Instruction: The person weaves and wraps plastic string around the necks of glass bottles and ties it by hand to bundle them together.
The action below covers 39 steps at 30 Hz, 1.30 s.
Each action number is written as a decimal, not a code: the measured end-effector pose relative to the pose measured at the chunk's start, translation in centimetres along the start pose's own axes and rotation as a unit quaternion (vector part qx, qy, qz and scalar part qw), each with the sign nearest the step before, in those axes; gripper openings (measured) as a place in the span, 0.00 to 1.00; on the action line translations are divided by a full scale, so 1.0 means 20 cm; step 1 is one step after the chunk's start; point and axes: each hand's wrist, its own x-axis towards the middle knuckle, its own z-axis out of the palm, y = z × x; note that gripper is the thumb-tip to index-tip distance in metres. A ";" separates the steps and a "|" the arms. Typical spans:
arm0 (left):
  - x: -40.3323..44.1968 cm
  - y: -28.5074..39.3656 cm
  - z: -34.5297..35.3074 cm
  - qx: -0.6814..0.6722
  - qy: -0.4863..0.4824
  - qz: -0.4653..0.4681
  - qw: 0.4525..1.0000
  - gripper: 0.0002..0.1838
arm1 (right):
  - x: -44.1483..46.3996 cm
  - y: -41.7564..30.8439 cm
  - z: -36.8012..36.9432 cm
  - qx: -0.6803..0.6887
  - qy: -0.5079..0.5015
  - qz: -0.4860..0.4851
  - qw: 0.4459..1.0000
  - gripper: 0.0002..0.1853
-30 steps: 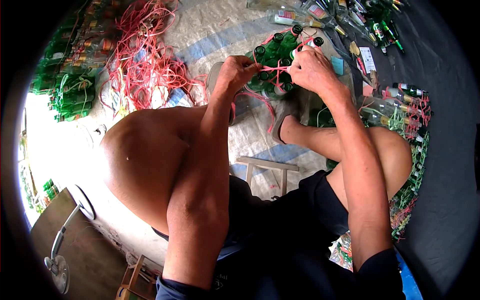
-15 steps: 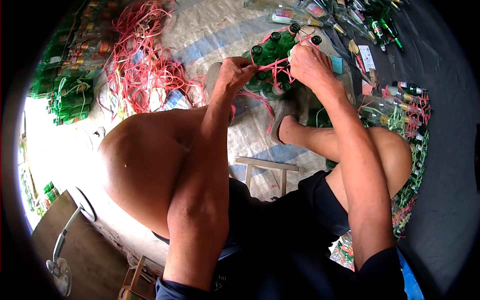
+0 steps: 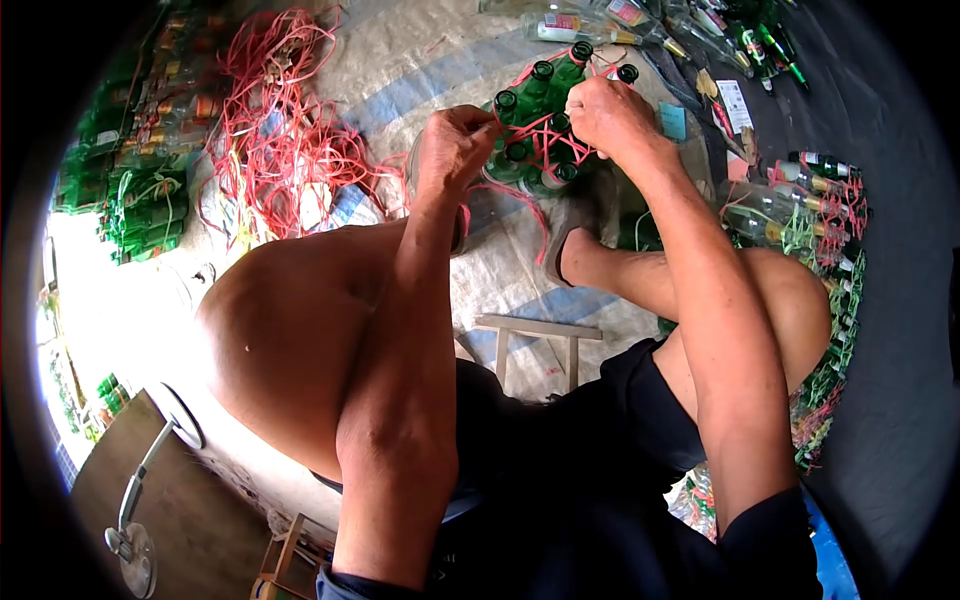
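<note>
A cluster of green glass bottles (image 3: 541, 95) stands upright on the floor sheet, with pink plastic string (image 3: 535, 132) crisscrossing between the necks. At the cluster's left side, my left hand (image 3: 455, 152) is closed in a pinch on a strand of this string. My right hand (image 3: 615, 118) bends over the right side of the cluster, fingers closed on the string near a bottle neck; its fingertips are partly hidden. Loose string ends (image 3: 525, 200) trail on the sheet below the bottles.
A tangled heap of pink string (image 3: 290, 130) lies to the left. Stacked green bottles (image 3: 145, 205) stand beyond it. Clear bottles (image 3: 575, 30) lie at the back, and tied bottles (image 3: 800, 215) line the right. A small wooden stool (image 3: 538, 328) sits between my legs.
Both hands have shifted slightly against the bottles, the left one a little outward to the left. Another bottle mouth now shows beside my right hand. The whole view has moved slightly.
</note>
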 end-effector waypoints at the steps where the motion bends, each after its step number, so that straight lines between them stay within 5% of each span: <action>1: 0.01 0.00 0.00 0.009 0.004 0.008 1.000 0.12 | -0.01 0.00 0.01 0.002 0.024 -0.004 1.000 0.09; 7: -0.01 0.12 -0.04 0.057 0.034 0.022 0.998 0.14 | -0.12 0.02 0.09 0.051 0.082 -0.009 0.995 0.08; 10: -0.02 0.23 -0.07 0.187 0.017 0.056 0.981 0.17 | -0.22 -0.01 0.13 0.160 0.212 -0.067 0.962 0.08; 14: -0.02 0.24 -0.07 0.238 0.020 0.087 0.967 0.19 | -0.42 -0.14 0.07 0.067 0.064 0.015 0.996 0.14; 27: 0.02 0.28 -0.12 0.345 -0.036 0.163 0.924 0.21 | -0.49 -0.08 0.25 0.076 0.074 -0.021 0.994 0.10; 39: -0.19 0.30 -0.08 0.360 -0.028 0.130 0.924 0.17 | -0.51 0.04 0.21 0.049 0.064 -0.014 0.997 0.13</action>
